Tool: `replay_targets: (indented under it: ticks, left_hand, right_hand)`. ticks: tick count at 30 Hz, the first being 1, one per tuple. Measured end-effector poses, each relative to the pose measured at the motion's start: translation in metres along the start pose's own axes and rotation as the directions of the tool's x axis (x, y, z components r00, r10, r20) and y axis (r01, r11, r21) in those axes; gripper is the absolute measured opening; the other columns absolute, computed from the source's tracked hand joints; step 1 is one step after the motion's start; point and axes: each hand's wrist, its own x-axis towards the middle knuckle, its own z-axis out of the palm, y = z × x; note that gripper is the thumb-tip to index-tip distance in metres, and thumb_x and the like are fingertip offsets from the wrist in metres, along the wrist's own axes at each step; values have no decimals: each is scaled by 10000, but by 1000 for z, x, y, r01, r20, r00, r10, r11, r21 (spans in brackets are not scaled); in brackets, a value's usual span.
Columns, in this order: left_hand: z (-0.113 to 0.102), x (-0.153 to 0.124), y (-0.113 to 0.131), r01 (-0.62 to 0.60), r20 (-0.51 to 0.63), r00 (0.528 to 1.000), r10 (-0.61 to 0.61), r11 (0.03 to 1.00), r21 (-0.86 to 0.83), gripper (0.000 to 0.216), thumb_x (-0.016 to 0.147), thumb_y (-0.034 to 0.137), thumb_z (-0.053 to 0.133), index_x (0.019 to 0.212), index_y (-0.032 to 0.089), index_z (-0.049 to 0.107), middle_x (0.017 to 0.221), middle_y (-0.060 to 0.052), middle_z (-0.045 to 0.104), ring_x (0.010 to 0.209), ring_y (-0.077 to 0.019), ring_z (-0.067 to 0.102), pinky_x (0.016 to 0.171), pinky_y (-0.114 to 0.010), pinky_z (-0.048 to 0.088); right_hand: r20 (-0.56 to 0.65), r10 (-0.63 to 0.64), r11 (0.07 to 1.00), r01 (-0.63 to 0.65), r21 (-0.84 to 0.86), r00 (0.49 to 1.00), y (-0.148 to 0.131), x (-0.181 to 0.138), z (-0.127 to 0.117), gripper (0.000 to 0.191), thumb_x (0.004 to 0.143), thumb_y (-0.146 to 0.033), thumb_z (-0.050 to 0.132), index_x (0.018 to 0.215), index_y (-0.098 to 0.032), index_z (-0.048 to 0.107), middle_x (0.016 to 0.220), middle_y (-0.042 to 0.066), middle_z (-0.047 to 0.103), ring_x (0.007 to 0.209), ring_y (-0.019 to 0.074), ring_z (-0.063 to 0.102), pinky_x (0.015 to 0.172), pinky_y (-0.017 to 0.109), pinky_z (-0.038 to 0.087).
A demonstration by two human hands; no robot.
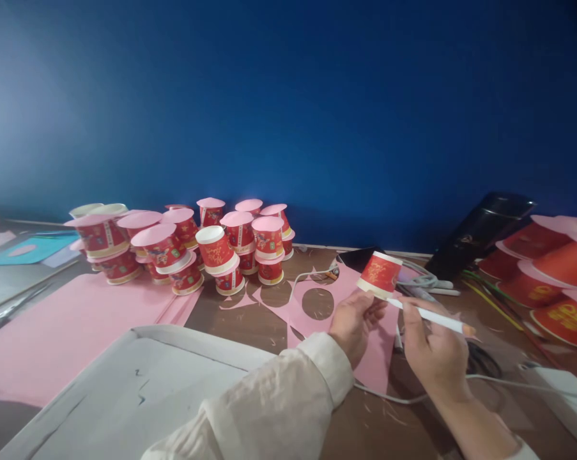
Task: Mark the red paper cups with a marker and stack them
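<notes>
My left hand (358, 324) is closed on the rim of a red paper cup (380, 275) with gold print, held with its white base upward. In my right hand (432, 348) is a slim white pen-like tool (434, 314) with an orange-brown end. Its other end meets the cup's lower rim, and I cannot make out its tip. Below both hands lies a pink paper sheet (372, 364) with a round hole cut in it. Left of it, red paper cups (230, 281) stand in stacks, upside down, many with pink paper discs (268, 223) on or between them.
A large pink sheet (77, 306) and a white box or board (173, 383) lie at left. More red cups (542, 249) lie at right, near a black bottle (477, 223). A white cable (388, 399) crosses the brown table (360, 428) before the blue wall (288, 115).
</notes>
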Motion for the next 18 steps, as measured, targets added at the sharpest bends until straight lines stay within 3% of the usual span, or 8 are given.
replay_targets:
  ticks: [18]
  left_hand:
    - [3, -2, 3, 38, -23, 999, -38, 999, -29, 119, 787, 196, 753, 830, 85, 756, 780, -103, 732, 741, -154, 683, 758, -250, 547]
  right_hand:
    - [1, -8, 1000, 8, -4, 1000, -4, 2, -2, 201, 1023, -303, 522, 1022, -186, 685, 980, 89, 732, 941, 225, 702, 873, 341, 535]
